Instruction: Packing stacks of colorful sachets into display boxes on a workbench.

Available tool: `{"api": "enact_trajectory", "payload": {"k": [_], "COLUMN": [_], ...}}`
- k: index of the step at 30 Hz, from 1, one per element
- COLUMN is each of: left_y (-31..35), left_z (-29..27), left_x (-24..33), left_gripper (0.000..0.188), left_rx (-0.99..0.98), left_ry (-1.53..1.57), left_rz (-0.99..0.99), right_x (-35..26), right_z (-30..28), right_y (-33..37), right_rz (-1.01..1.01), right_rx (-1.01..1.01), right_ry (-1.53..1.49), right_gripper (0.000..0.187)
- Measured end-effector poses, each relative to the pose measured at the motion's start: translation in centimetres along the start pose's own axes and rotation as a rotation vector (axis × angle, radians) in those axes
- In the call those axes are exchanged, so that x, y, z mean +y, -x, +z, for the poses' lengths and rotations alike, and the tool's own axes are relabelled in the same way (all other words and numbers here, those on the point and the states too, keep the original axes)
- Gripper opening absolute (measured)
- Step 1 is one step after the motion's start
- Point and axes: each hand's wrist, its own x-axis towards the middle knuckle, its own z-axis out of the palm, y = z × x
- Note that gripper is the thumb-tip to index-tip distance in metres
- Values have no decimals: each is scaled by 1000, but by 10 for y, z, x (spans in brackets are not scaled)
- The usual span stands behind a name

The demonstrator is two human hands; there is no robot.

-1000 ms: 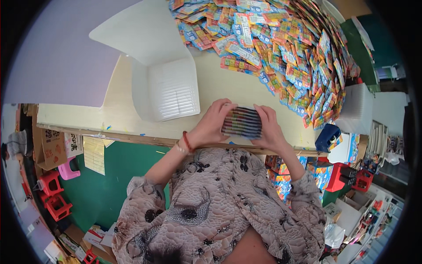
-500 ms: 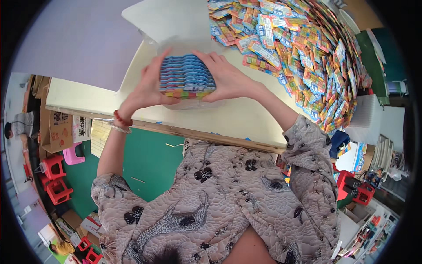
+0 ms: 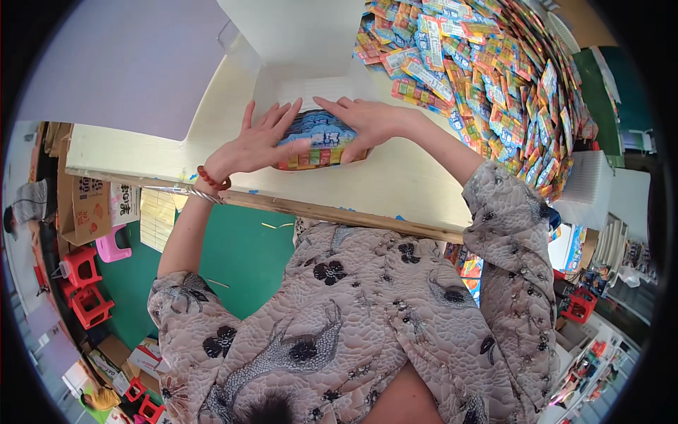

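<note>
A stack of colourful flat packets [image 3: 321, 134] stands near the table's front edge, blue on top with red, yellow and green along the near side. My left hand [image 3: 265, 141] holds its left end, thumb across the front, other fingers spread toward the back. At the right end, my right hand [image 3: 367, 127] grips with the thumb in front and fingers over the far top edge. Just behind the stack is a pale translucent plastic box [image 3: 265, 88] with a raised flap [image 3: 300, 32]. Whether the stack sits partly inside the box is hidden by my hands.
A large heap of loose packets [image 3: 487, 92] covers the table's right side. A grey-lilac sheet [image 3: 127, 71] lies at the left. The wooden table edge [image 3: 282, 210] runs in front of me. Red stools [image 3: 85, 268] and a cardboard box [image 3: 81, 212] stand on the left.
The stack has tipped so that its printed fronts show, and it has shifted slightly right and nearer. My left fingers have spread. The pale box behind is now more exposed.
</note>
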Motion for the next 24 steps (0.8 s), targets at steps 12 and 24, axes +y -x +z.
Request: {"api": "enact_trajectory", "payload": {"k": [12, 24], "left_y": [-3, -15], "left_z": [-17, -16], "left_x": [15, -2], "left_gripper": [100, 124], "left_rx": [-43, -70], "left_ry": [99, -20], "left_rz": [-45, 113], "right_x": [-32, -42], "right_z": [42, 38], "right_y": [42, 43], "right_rz": [-192, -227], "right_rx": [591, 361], "right_ry": [323, 269], "right_gripper": [46, 13]}}
